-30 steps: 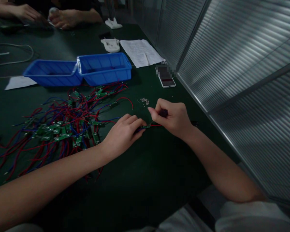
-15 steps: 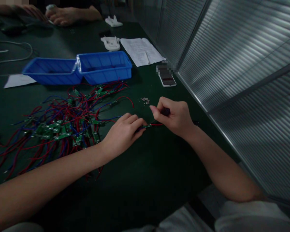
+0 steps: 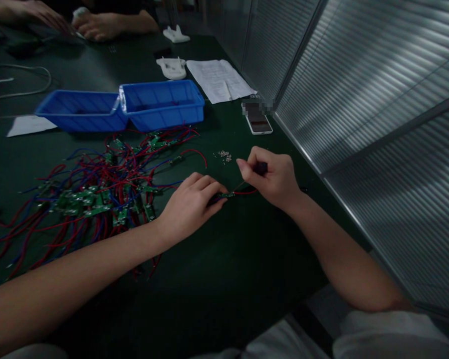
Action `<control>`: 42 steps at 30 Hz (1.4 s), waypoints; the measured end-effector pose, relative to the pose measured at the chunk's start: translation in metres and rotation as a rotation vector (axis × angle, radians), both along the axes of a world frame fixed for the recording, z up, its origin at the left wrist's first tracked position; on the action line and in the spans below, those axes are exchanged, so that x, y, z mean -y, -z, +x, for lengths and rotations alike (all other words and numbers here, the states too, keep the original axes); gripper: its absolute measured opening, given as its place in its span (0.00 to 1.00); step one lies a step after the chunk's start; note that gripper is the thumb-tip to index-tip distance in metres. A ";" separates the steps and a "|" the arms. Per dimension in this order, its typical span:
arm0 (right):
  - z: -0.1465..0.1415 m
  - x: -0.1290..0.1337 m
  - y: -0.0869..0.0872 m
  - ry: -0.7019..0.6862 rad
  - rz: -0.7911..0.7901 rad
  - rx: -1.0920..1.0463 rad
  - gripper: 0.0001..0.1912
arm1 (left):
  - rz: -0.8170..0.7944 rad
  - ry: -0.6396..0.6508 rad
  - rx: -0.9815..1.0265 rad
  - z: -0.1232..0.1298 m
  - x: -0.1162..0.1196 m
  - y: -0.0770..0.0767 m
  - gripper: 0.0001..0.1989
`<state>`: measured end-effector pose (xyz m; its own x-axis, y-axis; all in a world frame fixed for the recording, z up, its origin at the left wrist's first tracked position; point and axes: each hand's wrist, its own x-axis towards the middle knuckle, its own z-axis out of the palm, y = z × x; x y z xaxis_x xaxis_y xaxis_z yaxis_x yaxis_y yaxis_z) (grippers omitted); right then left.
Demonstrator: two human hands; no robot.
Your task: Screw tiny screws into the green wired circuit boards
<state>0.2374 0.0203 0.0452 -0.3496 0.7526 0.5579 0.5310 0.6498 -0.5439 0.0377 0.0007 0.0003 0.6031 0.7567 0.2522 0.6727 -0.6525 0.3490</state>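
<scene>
My left hand (image 3: pixel 194 207) is closed on a small green circuit board (image 3: pixel 228 195), whose right end shows beyond the fingertips. From that end a red wire (image 3: pixel 247 192) runs right, under my other hand. A screwdriver with a dark handle (image 3: pixel 261 168) is in the fist of my right hand (image 3: pixel 276 178). Its thin shaft slants down left to the board; whether the tip touches is too small to tell. Just behind the board lies a little heap of tiny screws (image 3: pixel 225 156). Left of my hands spreads a tangled pile of green boards with red and blue wires (image 3: pixel 84 199).
Two blue bins (image 3: pixel 164 118) stand behind the pile. Farther right are a printed sheet (image 3: pixel 213 80) with a pen, and a phone (image 3: pixel 260 122). White plastic parts (image 3: pixel 173 69) lie at the back. Another person's hands (image 3: pixel 97 26) work across the table. A glass partition with blinds (image 3: pixel 359 99) borders the right.
My right hand has shifted slightly up and right with the screwdriver, and more of its shaft and handle shows. My left hand and the circuit board stay nearly in place.
</scene>
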 end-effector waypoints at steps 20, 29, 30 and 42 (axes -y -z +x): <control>-0.002 0.001 0.000 -0.043 0.028 0.073 0.15 | -0.037 0.008 0.007 0.001 0.000 0.001 0.09; -0.001 0.001 -0.001 -0.049 0.081 0.023 0.15 | -0.027 0.011 -0.003 0.002 0.000 -0.001 0.08; -0.001 0.001 -0.002 -0.049 0.081 0.022 0.15 | -0.027 0.010 -0.002 0.002 0.000 -0.001 0.08; -0.003 0.001 0.001 -0.058 0.107 0.093 0.14 | -0.025 0.019 -0.011 0.001 0.000 0.000 0.08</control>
<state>0.2342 0.0190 0.0440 -0.4447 0.6679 0.5968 0.5362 0.7322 -0.4200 0.0387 0.0005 0.0007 0.6200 0.7512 0.2266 0.6644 -0.6562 0.3577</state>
